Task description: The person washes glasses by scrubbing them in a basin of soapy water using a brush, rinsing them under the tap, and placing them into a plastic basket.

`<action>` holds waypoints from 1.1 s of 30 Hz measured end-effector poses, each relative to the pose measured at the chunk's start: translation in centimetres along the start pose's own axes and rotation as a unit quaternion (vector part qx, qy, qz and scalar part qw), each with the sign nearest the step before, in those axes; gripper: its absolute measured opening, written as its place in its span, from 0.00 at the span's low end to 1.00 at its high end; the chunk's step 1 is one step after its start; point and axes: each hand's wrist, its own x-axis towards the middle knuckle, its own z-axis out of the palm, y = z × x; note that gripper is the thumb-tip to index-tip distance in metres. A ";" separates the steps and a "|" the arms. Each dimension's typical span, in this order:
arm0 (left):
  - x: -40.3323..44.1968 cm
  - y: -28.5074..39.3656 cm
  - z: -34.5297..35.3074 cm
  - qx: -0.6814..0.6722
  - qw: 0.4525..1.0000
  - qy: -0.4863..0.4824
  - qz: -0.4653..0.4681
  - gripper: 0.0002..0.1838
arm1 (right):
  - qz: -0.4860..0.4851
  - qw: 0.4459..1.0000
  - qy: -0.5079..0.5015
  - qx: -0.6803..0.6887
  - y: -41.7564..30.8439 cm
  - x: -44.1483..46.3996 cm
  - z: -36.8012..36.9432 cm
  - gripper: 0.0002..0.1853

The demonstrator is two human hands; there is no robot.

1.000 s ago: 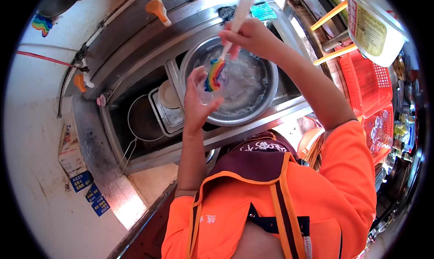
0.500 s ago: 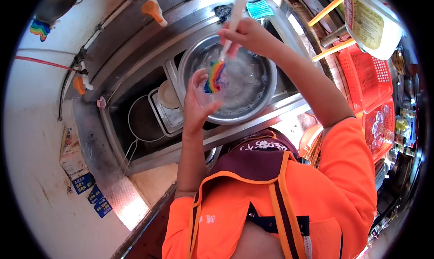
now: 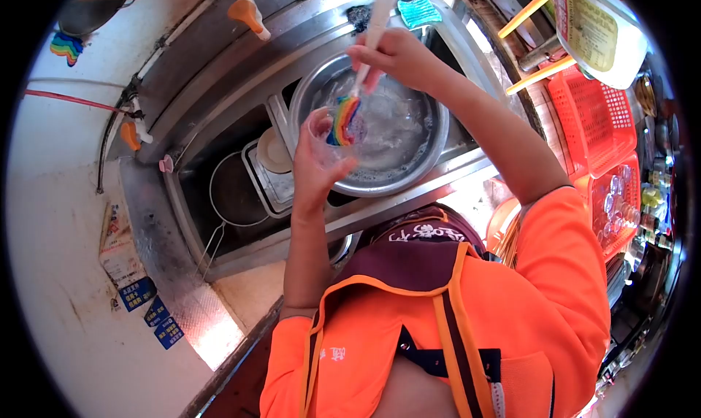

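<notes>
My right hand (image 3: 398,59) is closed round the white handle of a sponge brush (image 3: 346,117), whose head is striped in rainbow colours. The handle points up and away from me. Below it, my left hand (image 3: 312,175) grips a clear cup (image 3: 319,129), tilted with its mouth toward the brush. The rainbow head is at the cup's mouth; how far inside it reaches is hard to tell. Both hands are over a large round metal basin (image 3: 441,137) of sudsy water, set in a steel sink.
Left of the basin, the sink holds a wire-rimmed strainer (image 3: 237,192) and a pale bowl (image 3: 274,151) on a tray. Orange-handled taps (image 3: 246,13) line the wall. A turquoise sponge (image 3: 419,13) and dark scourer (image 3: 359,18) lie behind. Red baskets (image 3: 595,115) stand right, one with glasses.
The rainbow head and the cup have shifted slightly against each other, and the cup's rim shows more clearly now. Both hands keep their grips.
</notes>
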 end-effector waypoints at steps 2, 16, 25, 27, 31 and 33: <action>0.0 0.1 -0.2 0.004 1.000 0.024 0.001 0.44 | 0.067 0.998 -0.001 0.021 0.8 -1.5 -0.2 0.16; 0.3 0.0 -0.5 -0.048 0.997 0.007 -0.054 0.45 | 0.028 0.999 0.028 0.008 2.1 -0.3 0.4 0.16; 0.8 -5.5 0.2 0.555 0.828 -0.080 0.013 0.40 | 0.173 0.956 0.164 0.168 9.6 -7.6 0.9 0.16; 1.0 -7.7 -0.3 0.590 0.801 -0.103 0.000 0.39 | 0.166 0.966 0.179 0.081 10.9 -8.8 0.6 0.16; 1.6 -11.2 -0.2 0.638 0.756 -0.144 -0.017 0.39 | 0.196 0.957 0.092 -0.193 13.0 -11.3 2.3 0.17; 1.5 -12.3 0.4 0.604 0.785 -0.131 -0.033 0.40 | 0.241 0.954 0.079 -0.161 13.4 -11.6 2.9 0.17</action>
